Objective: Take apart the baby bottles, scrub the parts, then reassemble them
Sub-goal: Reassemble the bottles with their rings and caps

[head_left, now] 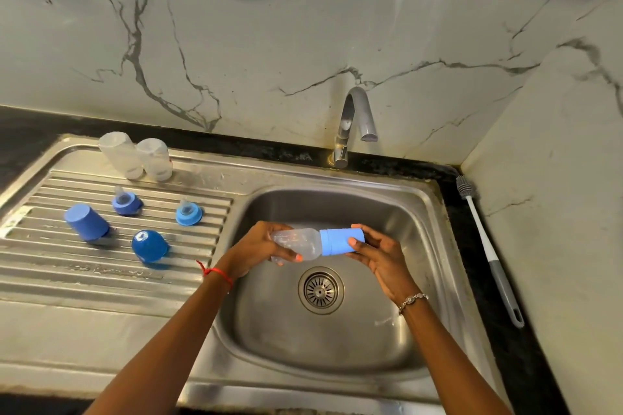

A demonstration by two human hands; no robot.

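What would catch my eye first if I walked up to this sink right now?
Most likely the baby bottle held sideways over the steel sink, the left hand gripping its clear body and the right hand on its light blue cap. Next, the blue caps and teats scattered on the ribbed drainboard at left, with two clear bottle bodies behind them.
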